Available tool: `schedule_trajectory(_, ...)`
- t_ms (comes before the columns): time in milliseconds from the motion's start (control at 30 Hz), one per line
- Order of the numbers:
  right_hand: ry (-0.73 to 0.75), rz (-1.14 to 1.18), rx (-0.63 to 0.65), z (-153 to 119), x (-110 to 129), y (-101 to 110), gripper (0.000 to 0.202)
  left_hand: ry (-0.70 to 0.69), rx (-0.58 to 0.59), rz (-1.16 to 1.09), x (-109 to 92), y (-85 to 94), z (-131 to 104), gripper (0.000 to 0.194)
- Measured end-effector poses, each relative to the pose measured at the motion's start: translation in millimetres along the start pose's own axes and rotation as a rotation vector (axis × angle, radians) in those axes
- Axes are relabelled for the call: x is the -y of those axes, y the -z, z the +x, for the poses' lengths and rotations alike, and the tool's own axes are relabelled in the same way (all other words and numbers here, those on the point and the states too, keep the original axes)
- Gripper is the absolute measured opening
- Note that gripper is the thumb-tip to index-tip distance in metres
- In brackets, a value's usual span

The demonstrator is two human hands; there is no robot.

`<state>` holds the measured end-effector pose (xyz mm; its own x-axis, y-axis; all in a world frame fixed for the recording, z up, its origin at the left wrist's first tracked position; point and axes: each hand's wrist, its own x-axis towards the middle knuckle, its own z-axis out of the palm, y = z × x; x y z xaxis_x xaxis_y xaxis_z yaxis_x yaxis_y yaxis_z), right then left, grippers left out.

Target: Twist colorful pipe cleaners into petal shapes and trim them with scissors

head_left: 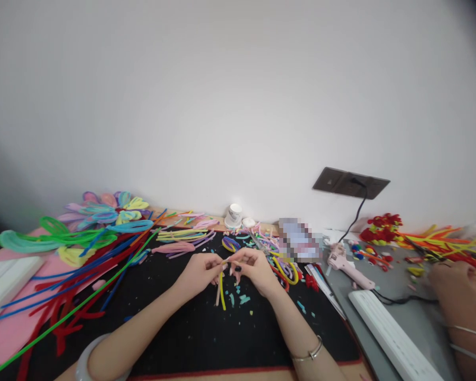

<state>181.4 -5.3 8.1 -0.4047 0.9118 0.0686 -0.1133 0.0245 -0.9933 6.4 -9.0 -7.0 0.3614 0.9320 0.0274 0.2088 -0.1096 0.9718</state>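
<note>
Above the black mat, my left hand (201, 273) pinches a yellow pipe cleaner (222, 293), whose short end hangs below the fingers. Beside it dangles a pale pink pipe cleaner (217, 297). The fingers of my right hand (254, 269) are closed at the top of these strips, touching or nearly touching the left fingertips. What exactly lies between the right fingertips is too small to make out. Snipped teal bits (244, 299) are scattered on the mat just below the hands.
Bundles of red and blue pipe cleaners (83, 288) spread leftward. A paper cup (234, 214) stands by the wall. On the right are a pink glue gun (351, 270), a white power strip (392, 336) and a co-worker's hand (454, 288). A black mat (206, 338) covers the middle.
</note>
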Motion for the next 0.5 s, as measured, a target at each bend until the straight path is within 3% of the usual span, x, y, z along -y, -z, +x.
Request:
schedule_trajectory(133, -0.033, 0.019, 0.023, -0.7, -0.8, 1.0, 0.028, -0.082, -0.055, 0.126, -1.2, 2.1, -0.6, 0.026)
schedule_trajectory(300, -0.128, -0.074, 0.028, -1.1, 3.0, -2.1, 0.014, -0.188, -0.128, 0.328, -4.0, 4.1, 0.0, 0.021)
schedule_trajectory(500, -0.219, -0.088, -0.01, 0.6, 3.1, -5.0, 0.019, -0.21, -0.167, 0.41, -4.3, 4.7, -0.9, 0.017)
